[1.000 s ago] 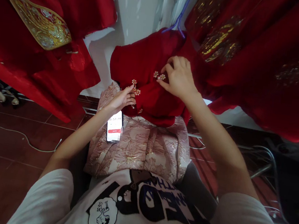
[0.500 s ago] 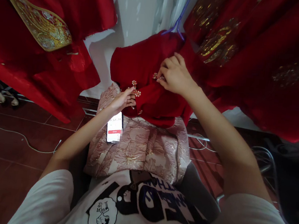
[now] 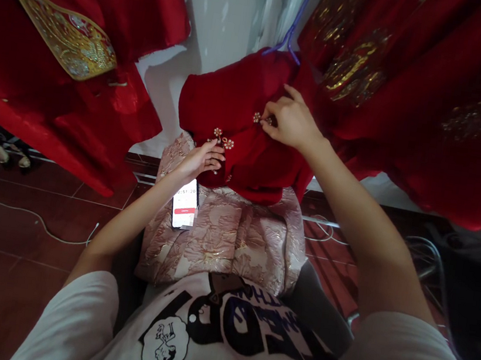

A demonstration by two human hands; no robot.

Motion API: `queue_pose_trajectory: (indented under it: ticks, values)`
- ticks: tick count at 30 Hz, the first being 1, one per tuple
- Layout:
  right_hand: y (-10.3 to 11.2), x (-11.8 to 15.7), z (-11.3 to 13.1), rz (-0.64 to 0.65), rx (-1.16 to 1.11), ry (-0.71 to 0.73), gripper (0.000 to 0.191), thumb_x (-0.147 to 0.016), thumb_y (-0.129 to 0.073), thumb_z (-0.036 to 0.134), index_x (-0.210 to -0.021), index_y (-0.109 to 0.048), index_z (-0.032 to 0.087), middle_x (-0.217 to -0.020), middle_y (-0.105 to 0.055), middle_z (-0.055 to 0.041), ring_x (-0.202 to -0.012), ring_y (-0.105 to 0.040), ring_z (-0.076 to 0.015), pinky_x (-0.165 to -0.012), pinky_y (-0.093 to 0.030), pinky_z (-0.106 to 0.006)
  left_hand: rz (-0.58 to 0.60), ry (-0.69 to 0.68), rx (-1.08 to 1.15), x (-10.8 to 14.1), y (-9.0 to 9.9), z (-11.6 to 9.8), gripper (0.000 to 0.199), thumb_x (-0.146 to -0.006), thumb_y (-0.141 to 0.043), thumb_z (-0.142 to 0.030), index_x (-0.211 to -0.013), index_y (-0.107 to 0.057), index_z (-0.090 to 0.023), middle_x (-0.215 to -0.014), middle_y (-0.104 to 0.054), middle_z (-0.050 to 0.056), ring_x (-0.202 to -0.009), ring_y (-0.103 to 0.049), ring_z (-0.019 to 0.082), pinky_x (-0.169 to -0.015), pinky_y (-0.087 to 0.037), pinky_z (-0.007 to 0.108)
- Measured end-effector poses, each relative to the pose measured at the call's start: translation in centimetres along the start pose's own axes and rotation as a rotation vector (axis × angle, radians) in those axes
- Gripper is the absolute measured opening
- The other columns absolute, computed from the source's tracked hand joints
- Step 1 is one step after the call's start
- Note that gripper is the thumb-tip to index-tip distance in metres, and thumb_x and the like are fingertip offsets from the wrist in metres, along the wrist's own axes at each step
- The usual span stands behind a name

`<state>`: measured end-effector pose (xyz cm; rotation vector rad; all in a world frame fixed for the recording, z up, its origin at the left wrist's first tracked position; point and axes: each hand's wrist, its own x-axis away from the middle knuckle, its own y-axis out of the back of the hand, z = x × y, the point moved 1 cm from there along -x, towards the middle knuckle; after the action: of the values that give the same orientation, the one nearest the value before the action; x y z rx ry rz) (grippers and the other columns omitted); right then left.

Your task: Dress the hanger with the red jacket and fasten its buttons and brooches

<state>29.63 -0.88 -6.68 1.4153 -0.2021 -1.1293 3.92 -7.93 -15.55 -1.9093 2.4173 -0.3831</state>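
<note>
Here we are at the red garment (image 3: pixel 216 94), in the upper middle of the frame, with two flower-shaped fasteners on its front. Up at the upper fastener (image 3: pixel 257 117), right of centre, the right hand (image 3: pixel 295 122) has thumb and forefinger pinched on its right part, the other fingers lifted. Lower and further left, the left hand (image 3: pixel 201 160) has its thumb right at the lower fastener (image 3: pixel 229 143), fingers against the cloth; whether it grips, we can't tell. At the garment's top we spot a purple-blue hanger (image 3: pixel 289 39). Below, mid-frame, we find pink brocade fabric (image 3: pixel 216 230) across the lap, and a lit phone (image 3: pixel 184 211) lying on it under the left hand. Out wide, we've got red cloth with a gold panel (image 3: pixel 80 52) upper left, dark red cloth (image 3: pixel 403 154) upper right, and a white cable (image 3: pixel 51 232) across the tiled floor (image 3: pixel 8 291) lower left.
</note>
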Motion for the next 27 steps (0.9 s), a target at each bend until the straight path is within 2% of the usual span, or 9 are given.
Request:
queue_pose_trajectory:
  ticks: [5, 9, 15, 19, 22, 25, 27]
  values:
    - [0.3, 0.2, 0.5, 0.049, 0.094, -0.001, 0.023, -0.092, -0.059, 0.033, -0.107, -0.075, 0.026, -0.096, -0.076, -0.0100, -0.110, -0.069, -0.0370, -0.126, -0.028, -0.072, -0.001, 0.011, 0.065, 0.5, -0.6, -0.3, 0.033, -0.101, -0.065, -0.047, -0.088, -0.070, -0.017, -0.083, -0.074, 0.005, -0.066, -0.067, 0.012, -0.071, -0.056, 0.024]
    - [0.3, 0.2, 0.7, 0.091, 0.157, -0.009, 0.030, -0.096, -0.050, 0.029, -0.112, -0.074, 0.025, -0.102, -0.078, -0.0115, -0.112, -0.069, -0.0373, -0.124, -0.032, -0.072, -0.010, 0.028, 0.039, 0.8, -0.8, -0.5, 0.032, -0.103, -0.064, -0.046, -0.088, -0.070, -0.018, -0.083, -0.074, 0.005, -0.066, -0.067, 0.011, -0.072, -0.056, 0.023]
    - [0.0, 0.4, 0.2, 0.088, 0.184, -0.024, 0.031, -0.099, -0.046, 0.025, -0.116, -0.072, 0.022, -0.118, -0.077, -0.0144, -0.131, -0.064, -0.0376, -0.119, -0.043, -0.067, -0.012, 0.029, -0.016, 0.8, -0.8, -0.4, 0.034, -0.103, -0.063, -0.049, -0.090, -0.070, -0.018, -0.088, -0.075, 0.005, -0.067, -0.067, 0.010, -0.074, -0.056, 0.022]
    - [0.8, 1.2, 0.7, 0.063, 0.176, -0.071, 0.029, -0.101, -0.047, 0.027, -0.118, -0.070, 0.021, -0.124, -0.075, -0.0150, -0.139, -0.059, -0.0382, -0.115, -0.048, -0.064, -0.016, 0.003, -0.098, 0.8, -1.1, -0.5, 0.036, -0.104, -0.060, -0.048, -0.086, -0.069, -0.019, -0.087, -0.075, 0.007, -0.067, -0.068, 0.012, -0.073, -0.056, 0.026]
    - [1.3, 1.5, 1.8, 0.026, 0.126, -0.130, 0.032, -0.105, -0.045, 0.034, -0.126, -0.066, 0.021, -0.126, -0.074, -0.0148, -0.127, -0.066, -0.0343, -0.111, -0.052, -0.055, -0.103, -0.170, -0.315, 0.8, -1.8, -1.5, 0.032, -0.104, -0.060, -0.038, -0.078, -0.062, -0.019, -0.082, -0.073, 0.005, -0.071, -0.067, 0.012, -0.074, -0.054, 0.027]
    - [0.4, 0.6, 2.3, -0.074, 0.065, -0.187, 0.044, -0.110, -0.033, 0.044, -0.140, -0.057, 0.021, -0.133, -0.070, -0.0157, -0.124, -0.068, -0.0291, -0.111, -0.053, -0.047, -0.176, -0.524, -0.654, 0.4, -3.0, -3.8, 0.020, -0.102, -0.059, -0.030, -0.084, -0.060, -0.021, -0.089, -0.073, 0.002, -0.085, -0.066, 0.013, -0.085, -0.053, 0.028]
    - [-0.9, -0.7, 2.1, -0.156, 0.031, -0.216, 0.055, -0.112, -0.024, 0.053, -0.149, -0.049, 0.022, -0.140, -0.065, -0.0162, -0.130, -0.065, -0.0276, -0.112, -0.053, -0.046, -0.145, -0.744, -0.927, -0.4, -4.0, -5.6, 0.012, -0.103, -0.054, -0.027, -0.101, -0.063, -0.020, -0.106, -0.074, 0.003, -0.102, -0.066, 0.016, -0.101, -0.050, 0.034]
